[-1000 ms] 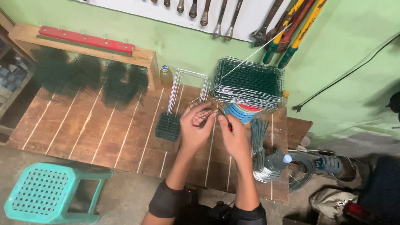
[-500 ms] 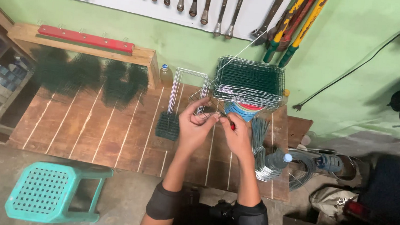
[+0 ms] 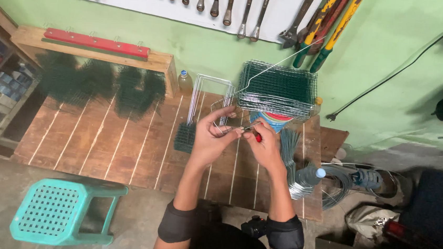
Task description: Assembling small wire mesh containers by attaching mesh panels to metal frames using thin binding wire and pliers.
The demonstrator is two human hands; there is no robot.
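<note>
- A bent piece of wire (image 3: 225, 125) is pinched between thumb and fingers of the left hand (image 3: 214, 139), held above the wooden platform (image 3: 99, 141).
- Red-handled pliers (image 3: 255, 136) are gripped in the right hand (image 3: 265, 143) — tip is set against the wire, just beside the left fingertips.
- Both hands are closed on their items, held close together in front of a stack of green wire mesh (image 3: 277, 89).
- A wire frame (image 3: 210, 94) stands upright just behind the hands.
- A wire coil (image 3: 333, 183) and a plastic bottle (image 3: 307, 177) lie to the right.
- A teal stool (image 3: 62, 212) stands on the floor at lower left, well apart.
</note>
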